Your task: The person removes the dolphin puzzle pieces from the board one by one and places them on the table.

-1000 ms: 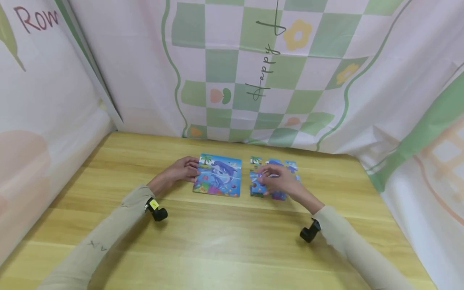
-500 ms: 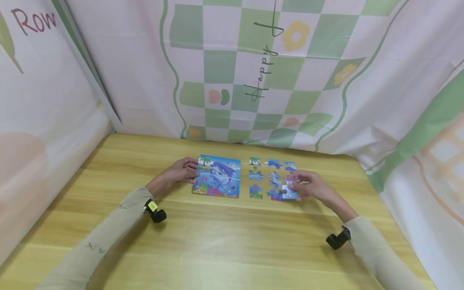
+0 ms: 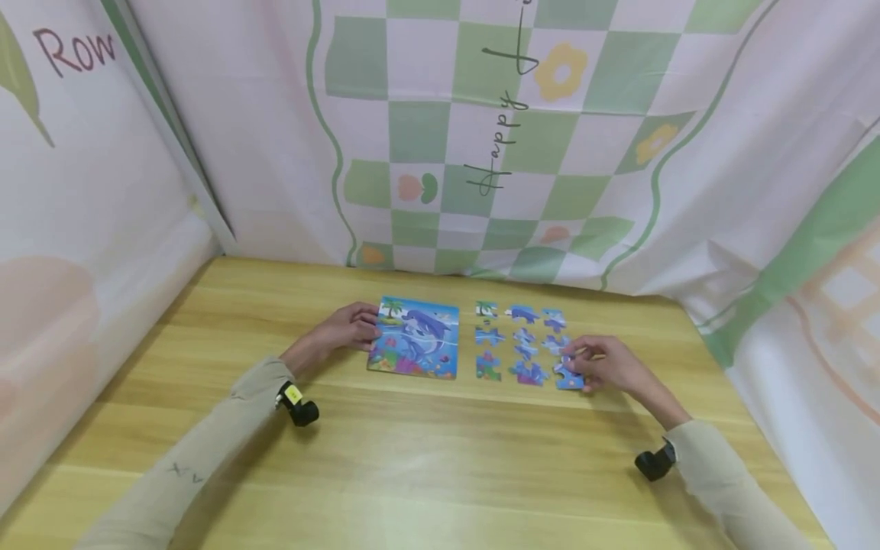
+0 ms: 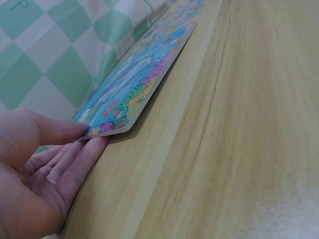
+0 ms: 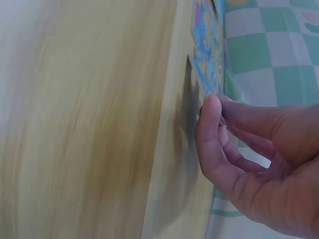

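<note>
My left hand [image 3: 344, 327] pinches the left edge of a square dolphin picture board [image 3: 419, 338], thumb on top and fingers beneath. In the left wrist view that edge of the board [image 4: 122, 87] is tilted up off the table. My right hand [image 3: 608, 363] pinches a blue jigsaw piece [image 3: 569, 380] between thumb and index finger. It is at the bottom right corner of a spread of jigsaw pieces [image 3: 525, 314] laid in rows with small gaps. The right wrist view shows the piece [image 5: 201, 74] slanting, with a shadow under it; my fingers hide part of it.
Both lie on a wooden table [image 3: 412, 458], near its back edge. A curtain with green and white checks [image 3: 481, 137] hangs behind, and white cloth [image 3: 82, 176] stands along the left side. Black wrist cameras [image 3: 302, 409] sit at both cuffs.
My right hand has moved right from over the middle of the spread to its bottom right corner, bringing the blue jigsaw piece there. My left hand has stayed at the board's edge.
</note>
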A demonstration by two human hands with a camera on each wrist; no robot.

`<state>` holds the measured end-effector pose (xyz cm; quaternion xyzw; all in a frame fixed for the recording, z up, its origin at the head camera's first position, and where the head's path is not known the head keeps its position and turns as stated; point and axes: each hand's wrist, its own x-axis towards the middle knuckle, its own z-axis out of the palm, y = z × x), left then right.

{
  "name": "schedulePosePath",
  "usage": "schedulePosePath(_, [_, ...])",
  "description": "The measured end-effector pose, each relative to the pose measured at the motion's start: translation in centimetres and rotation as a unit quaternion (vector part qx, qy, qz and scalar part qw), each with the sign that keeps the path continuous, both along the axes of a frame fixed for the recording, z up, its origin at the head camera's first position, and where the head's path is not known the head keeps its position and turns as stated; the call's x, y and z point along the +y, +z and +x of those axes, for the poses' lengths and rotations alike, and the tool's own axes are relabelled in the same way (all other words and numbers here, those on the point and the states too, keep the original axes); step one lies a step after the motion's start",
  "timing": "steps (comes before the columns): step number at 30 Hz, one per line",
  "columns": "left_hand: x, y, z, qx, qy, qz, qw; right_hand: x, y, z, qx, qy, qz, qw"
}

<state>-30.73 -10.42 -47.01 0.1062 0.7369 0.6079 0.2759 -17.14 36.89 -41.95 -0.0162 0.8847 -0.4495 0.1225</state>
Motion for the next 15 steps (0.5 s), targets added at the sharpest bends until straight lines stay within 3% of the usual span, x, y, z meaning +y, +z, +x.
schedulePosePath(8, [-0.04, 0.41, 0.02, 0.003, 0.000, 0.000, 1.0000, -0.78, -0.26, 0.23, 0.016, -0.038, 0.080, 0.996])
schedulePosePath(15, [-0.17, 0.47, -0.03, 0.010, -0.007, 0.004, 0.9999, -0.95, -0.36, 0.39, 0.031, -0.044, 0.120, 0.991])
